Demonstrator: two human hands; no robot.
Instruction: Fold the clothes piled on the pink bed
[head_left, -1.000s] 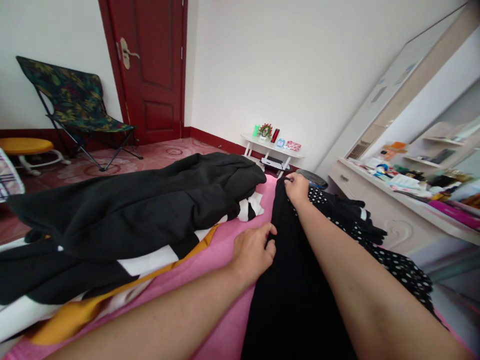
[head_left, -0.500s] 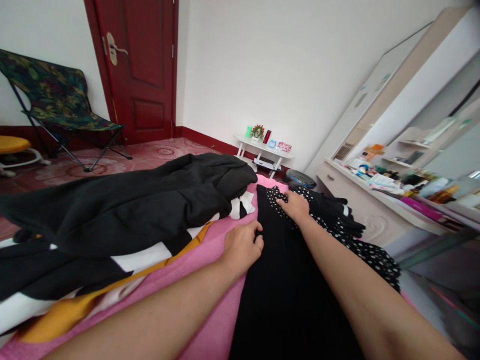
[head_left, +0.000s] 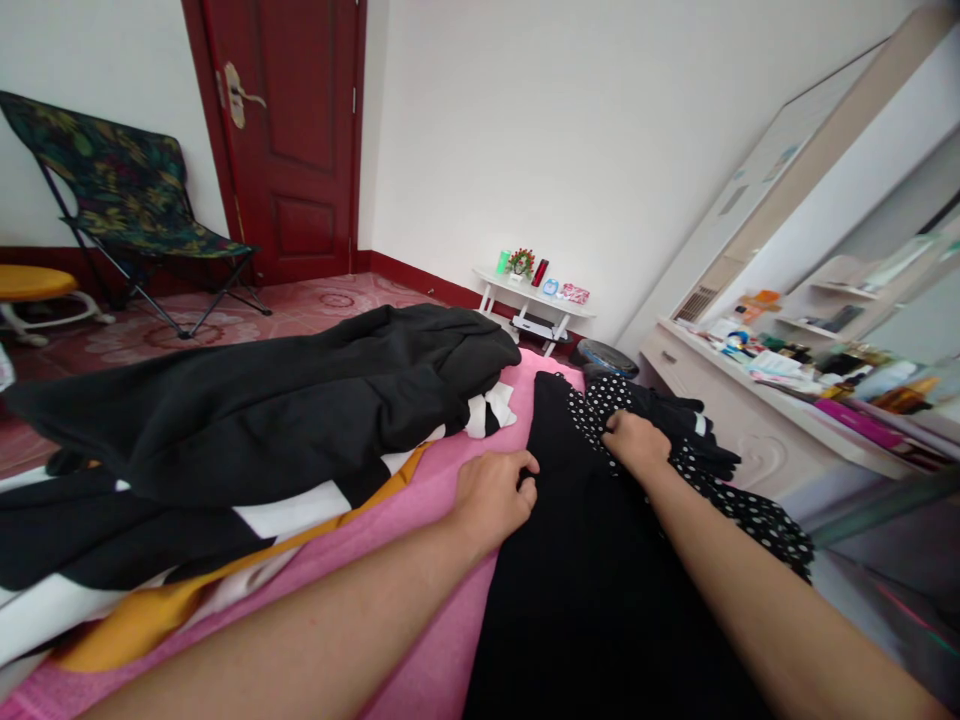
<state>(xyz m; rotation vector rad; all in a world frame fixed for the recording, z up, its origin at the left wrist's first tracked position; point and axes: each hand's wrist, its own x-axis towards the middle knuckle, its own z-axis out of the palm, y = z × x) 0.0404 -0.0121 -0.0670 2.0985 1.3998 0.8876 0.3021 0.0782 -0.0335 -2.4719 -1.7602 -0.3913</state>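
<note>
A black dress (head_left: 592, 580) with white polka-dot parts lies spread on a pink bed cover (head_left: 420, 510). At its left edge, my left hand (head_left: 495, 495) is closed with thumb and fingers pinching the black cloth. My right hand (head_left: 636, 440) is closed on the polka-dot cloth (head_left: 591, 420) near the far end of the dress. More dotted fabric with a frilled edge spreads to the right, under and past my right forearm. Left of my hands lies a heap of clothes, with a large dark garment (head_left: 300, 410) on top.
Beneath the dark garment are a black-and-white garment (head_left: 296, 510) and a mustard-yellow cloth (head_left: 142, 625). Other black clothes (head_left: 694, 440) lie at the bed's right side. A dressing table (head_left: 750, 400) stands at right, a low white shelf (head_left: 536, 295) beyond the bed, a folding chair (head_left: 142, 200) at left.
My right hand has moved right and a little nearer, drawing the dotted cloth along with it. My left hand keeps its pinch at the left edge. The view has shifted slightly.
</note>
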